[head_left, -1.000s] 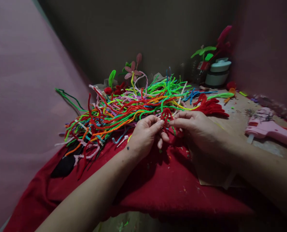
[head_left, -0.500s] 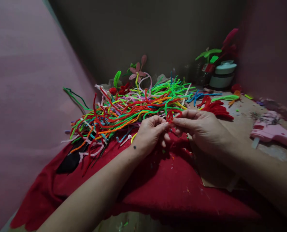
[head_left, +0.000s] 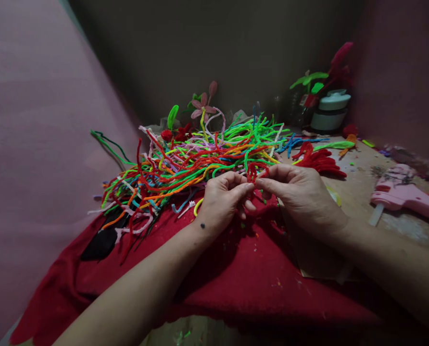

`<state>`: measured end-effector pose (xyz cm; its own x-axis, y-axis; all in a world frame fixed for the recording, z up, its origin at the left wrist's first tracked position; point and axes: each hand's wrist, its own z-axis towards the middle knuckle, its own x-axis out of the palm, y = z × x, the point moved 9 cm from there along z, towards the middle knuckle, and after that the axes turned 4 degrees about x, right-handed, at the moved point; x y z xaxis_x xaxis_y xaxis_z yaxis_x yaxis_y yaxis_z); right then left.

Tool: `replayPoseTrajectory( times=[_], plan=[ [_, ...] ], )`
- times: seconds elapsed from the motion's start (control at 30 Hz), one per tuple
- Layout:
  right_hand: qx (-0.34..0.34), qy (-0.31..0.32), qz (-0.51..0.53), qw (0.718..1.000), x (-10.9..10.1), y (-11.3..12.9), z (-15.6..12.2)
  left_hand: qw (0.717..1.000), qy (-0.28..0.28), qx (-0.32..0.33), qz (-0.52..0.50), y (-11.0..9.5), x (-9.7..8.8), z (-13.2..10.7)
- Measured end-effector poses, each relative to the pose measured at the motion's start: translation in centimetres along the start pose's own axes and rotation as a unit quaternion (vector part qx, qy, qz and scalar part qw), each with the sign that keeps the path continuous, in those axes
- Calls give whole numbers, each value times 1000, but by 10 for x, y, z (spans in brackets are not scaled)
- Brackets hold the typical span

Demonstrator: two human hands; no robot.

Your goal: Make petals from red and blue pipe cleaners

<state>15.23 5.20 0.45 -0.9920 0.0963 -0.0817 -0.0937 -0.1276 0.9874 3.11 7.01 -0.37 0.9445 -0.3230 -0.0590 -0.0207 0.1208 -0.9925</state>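
In the head view, the left hand (head_left: 226,199) has its grip closed, thumb against finger, on a looped red fuzzy stem (head_left: 251,174); the right hand (head_left: 301,194) pinches the same piece from the right. The piece is held above the near edge of a pile of coloured stems (head_left: 200,154). Red cloth (head_left: 243,283) covers the near side. To the right, a red bundle (head_left: 321,161) and a pink glue gun (head_left: 398,196) lie on the surface (head_left: 360,166).
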Motion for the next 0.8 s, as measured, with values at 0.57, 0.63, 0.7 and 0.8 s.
replayPoseTrajectory(
  times=[0.57,0.63,0.7,0.8],
  plan=[
    [24,19,47,998,1,-10,2,999,20,18,44,-4,2,1],
    [20,7,41,999,-1,-9,2,999,35,6,26,-5,6,0],
    [25,11,46,999,0,-10,2,999,41,0,13,-6,7,0],
    [40,37,65,996,5,-12,1,999,40,-1,5,-6,6,0]
  ],
)
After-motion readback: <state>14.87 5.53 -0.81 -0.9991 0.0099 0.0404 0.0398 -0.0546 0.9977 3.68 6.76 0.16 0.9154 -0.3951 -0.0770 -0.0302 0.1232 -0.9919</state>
